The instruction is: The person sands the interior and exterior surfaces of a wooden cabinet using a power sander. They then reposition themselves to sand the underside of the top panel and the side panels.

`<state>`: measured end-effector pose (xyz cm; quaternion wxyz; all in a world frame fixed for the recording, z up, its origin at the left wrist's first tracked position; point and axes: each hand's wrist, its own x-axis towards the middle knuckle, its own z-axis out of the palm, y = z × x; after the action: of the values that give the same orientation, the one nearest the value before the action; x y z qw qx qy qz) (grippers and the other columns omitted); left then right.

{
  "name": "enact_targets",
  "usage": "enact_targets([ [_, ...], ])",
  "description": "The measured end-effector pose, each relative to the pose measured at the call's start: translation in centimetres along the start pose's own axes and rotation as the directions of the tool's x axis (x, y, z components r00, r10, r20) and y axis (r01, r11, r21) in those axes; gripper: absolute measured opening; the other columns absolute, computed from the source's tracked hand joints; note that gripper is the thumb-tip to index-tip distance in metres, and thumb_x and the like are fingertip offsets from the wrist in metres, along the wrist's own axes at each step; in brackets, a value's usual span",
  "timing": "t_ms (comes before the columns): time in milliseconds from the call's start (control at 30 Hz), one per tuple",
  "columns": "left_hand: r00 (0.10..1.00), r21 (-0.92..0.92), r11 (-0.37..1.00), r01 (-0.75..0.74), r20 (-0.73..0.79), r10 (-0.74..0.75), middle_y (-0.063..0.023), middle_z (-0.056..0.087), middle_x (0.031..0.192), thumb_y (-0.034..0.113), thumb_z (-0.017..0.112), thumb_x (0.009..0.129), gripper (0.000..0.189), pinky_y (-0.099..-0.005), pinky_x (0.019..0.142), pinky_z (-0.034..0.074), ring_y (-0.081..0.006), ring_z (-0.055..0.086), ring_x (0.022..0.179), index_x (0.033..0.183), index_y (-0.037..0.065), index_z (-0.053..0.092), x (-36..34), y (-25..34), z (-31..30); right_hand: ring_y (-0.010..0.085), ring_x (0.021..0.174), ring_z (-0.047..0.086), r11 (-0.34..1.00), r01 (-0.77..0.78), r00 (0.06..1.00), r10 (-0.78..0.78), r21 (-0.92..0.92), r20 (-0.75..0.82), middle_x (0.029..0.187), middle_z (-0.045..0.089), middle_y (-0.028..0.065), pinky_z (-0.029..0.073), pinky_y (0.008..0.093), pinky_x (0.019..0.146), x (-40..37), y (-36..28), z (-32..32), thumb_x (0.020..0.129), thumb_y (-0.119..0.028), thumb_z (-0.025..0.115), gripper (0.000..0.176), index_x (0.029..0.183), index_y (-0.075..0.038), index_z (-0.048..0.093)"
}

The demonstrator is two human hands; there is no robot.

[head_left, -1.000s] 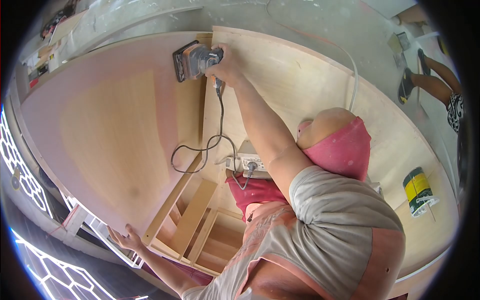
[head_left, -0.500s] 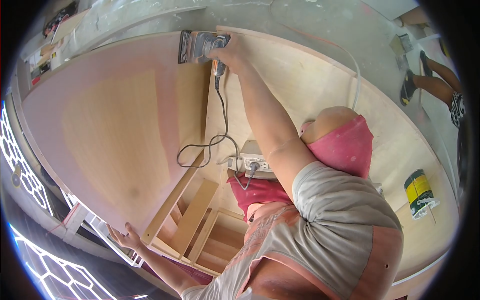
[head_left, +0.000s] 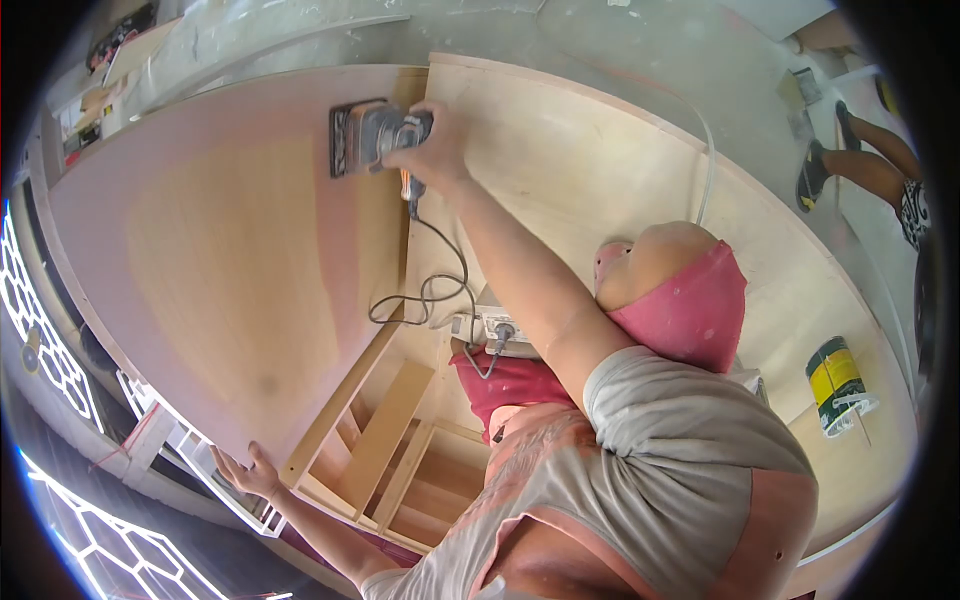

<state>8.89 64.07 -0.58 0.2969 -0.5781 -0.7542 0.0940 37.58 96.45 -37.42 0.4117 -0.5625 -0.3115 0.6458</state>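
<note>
My right hand [head_left: 425, 150] grips a grey electric sander [head_left: 365, 135] that lies flat on a large pinkish plywood panel [head_left: 200, 260], near the panel's far edge. The sander's black cord [head_left: 440, 275] loops back to a white power strip [head_left: 492, 328] beside my leg. My left hand [head_left: 248, 475] rests open on the near edge of the same panel, fingers spread. A paler sanded patch covers the middle of the panel.
An open wooden frame with slats [head_left: 385, 440] sits below the panel by my knees. A pale board [head_left: 600, 170] lies under me, with a yellow and green can [head_left: 835, 380] at its right. Another person's legs [head_left: 865, 160] are at the far right.
The sander went up to the panel's far edge, then came back towards me and slightly left. The cord's loop bunched closer to the power strip. My left hand stayed put.
</note>
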Motion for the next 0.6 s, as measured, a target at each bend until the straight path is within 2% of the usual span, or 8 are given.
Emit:
enact_targets([
  [100,0.999,0.013,0.999,0.038,0.024,-0.038,-0.0193,0.050,0.124,0.062,0.057,0.078,0.070,-0.0407,0.080,0.050,-0.0322,0.053,0.110,0.119,0.005,0.058,-0.2,0.1,-0.1,0.0240,0.097,0.050,0.998,-0.050,0.998,0.048,0.045,0.042,0.102,0.049,0.0120,0.043,0.0338,0.085,-1.0,0.6,-0.2,0.043,-0.017,0.078,0.075,0.109,-0.004,0.044],
  [167,1.000,-0.007,1.000,0.029,0.004,-0.029,-0.0193,0.050,0.124,0.062,0.057,0.078,0.070,-0.0405,0.080,0.050,-0.0320,0.053,0.110,0.119,0.005,0.058,-0.4,0.5,0.1,0.0273,0.097,0.055,0.993,-0.115,0.993,0.115,0.007,-0.027,0.103,0.053,0.0148,0.046,0.0349,0.083,-0.6,1.7,0.2,0.045,-0.018,0.079,0.077,0.111,-0.002,0.045],
  [300,1.000,-0.007,1.000,-0.005,-0.001,0.005,-0.0196,0.050,0.124,0.063,0.056,0.078,0.071,-0.0400,0.079,0.051,-0.0320,0.053,0.110,0.119,0.006,0.057,-0.6,0.7,-0.1,0.0274,0.096,0.055,0.985,-0.170,0.985,0.171,0.043,-0.031,0.103,0.054,0.0152,0.046,0.0347,0.084,1.4,2.4,0.0,0.046,-0.018,0.080,0.079,0.113,0.001,0.043],
  [367,1.000,0.002,1.000,0.007,-0.002,-0.007,-0.0198,0.050,0.124,0.063,0.056,0.078,0.071,-0.0402,0.079,0.051,-0.0321,0.053,0.111,0.120,0.006,0.057,-0.7,0.9,-0.2,0.0266,0.097,0.055,0.948,-0.284,0.957,0.290,0.147,-0.025,0.104,0.054,0.0154,0.046,0.0344,0.083,2.2,1.1,-0.3,0.047,-0.017,0.079,0.078,0.113,0.002,0.042],
  [500,0.999,-0.003,0.999,0.038,0.002,-0.038,-0.0202,0.050,0.124,0.063,0.056,0.077,0.071,-0.0409,0.080,0.050,-0.0325,0.051,0.112,0.119,0.005,0.058,-0.7,0.6,0.0,0.0253,0.096,0.055,0.950,-0.282,0.956,0.290,0.136,-0.042,0.104,0.053,0.0146,0.047,0.0337,0.083,3.7,1.1,-0.7,0.047,-0.014,0.078,0.076,0.113,0.000,0.043],
  [567,1.000,-0.018,0.999,0.028,-0.005,-0.028,-0.0204,0.050,0.124,0.063,0.056,0.078,0.071,-0.0414,0.081,0.049,-0.0328,0.051,0.112,0.119,0.005,0.057,-0.6,0.3,-0.1,0.0220,0.091,0.055,0.961,-0.147,0.989,0.144,0.234,0.029,0.100,0.052,0.0128,0.049,0.0324,0.075,4.0,1.5,-1.2,0.047,-0.007,0.077,0.077,0.115,0.000,0.042],
  [600,1.000,-0.040,0.999,0.026,-0.008,-0.026,-0.0207,0.050,0.124,0.063,0.056,0.078,0.071,-0.0420,0.082,0.049,-0.0332,0.051,0.112,0.119,0.004,0.057,-0.6,0.4,0.0,0.0220,0.091,0.055,0.961,-0.145,0.989,0.142,0.236,0.030,0.100,0.052,0.0128,0.049,0.0324,0.075,3.8,1.5,-1.4,0.047,-0.007,0.077,0.077,0.115,0.000,0.042],
])
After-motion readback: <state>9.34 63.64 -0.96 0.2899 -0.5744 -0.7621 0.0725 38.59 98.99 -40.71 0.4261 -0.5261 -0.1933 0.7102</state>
